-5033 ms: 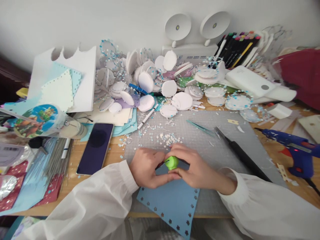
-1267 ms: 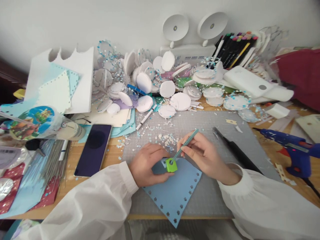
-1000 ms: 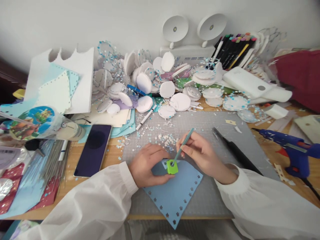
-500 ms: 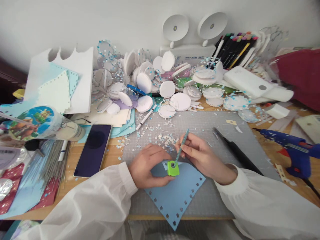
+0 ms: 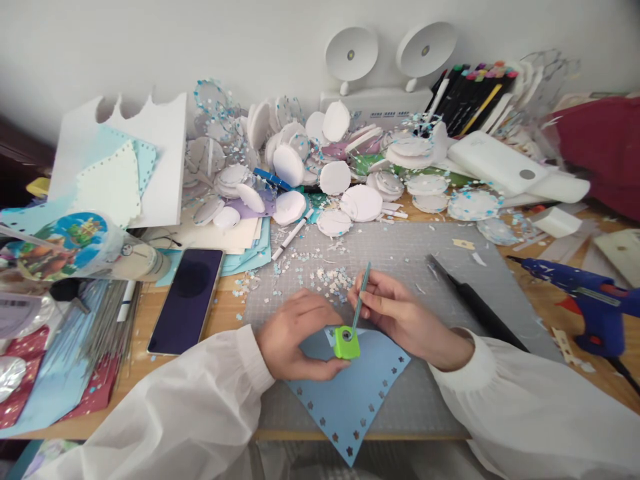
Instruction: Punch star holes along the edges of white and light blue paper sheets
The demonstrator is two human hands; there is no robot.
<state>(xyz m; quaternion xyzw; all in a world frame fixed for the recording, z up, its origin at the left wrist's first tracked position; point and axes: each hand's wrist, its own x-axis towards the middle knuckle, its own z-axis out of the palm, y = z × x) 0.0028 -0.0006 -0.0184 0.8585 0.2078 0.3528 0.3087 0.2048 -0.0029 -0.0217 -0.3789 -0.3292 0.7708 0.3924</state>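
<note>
My left hand (image 5: 295,333) grips a small green paper punch (image 5: 346,343), turned so its underside hole faces up, over a blue paper sheet (image 5: 350,393) with flower-shaped holes along its edges. My right hand (image 5: 393,313) pinches teal tweezers (image 5: 361,293) and pokes their tip into the hole of the punch. Both hands rest over the grey cutting mat (image 5: 400,267). Tiny punched paper bits (image 5: 325,277) lie scattered just beyond my hands.
A dark phone (image 5: 187,300) lies left of the mat. A black ruler (image 5: 475,303) and a blue glue gun (image 5: 585,293) are on the right. White round discs (image 5: 330,177) are piled at the back, with markers (image 5: 470,93) and a white lamp (image 5: 385,73) behind.
Five seconds ago both hands held the punch and the tweezers lay on the mat. Since then my right hand picked up the tweezers; lately they have tilted more upright in the hole.
</note>
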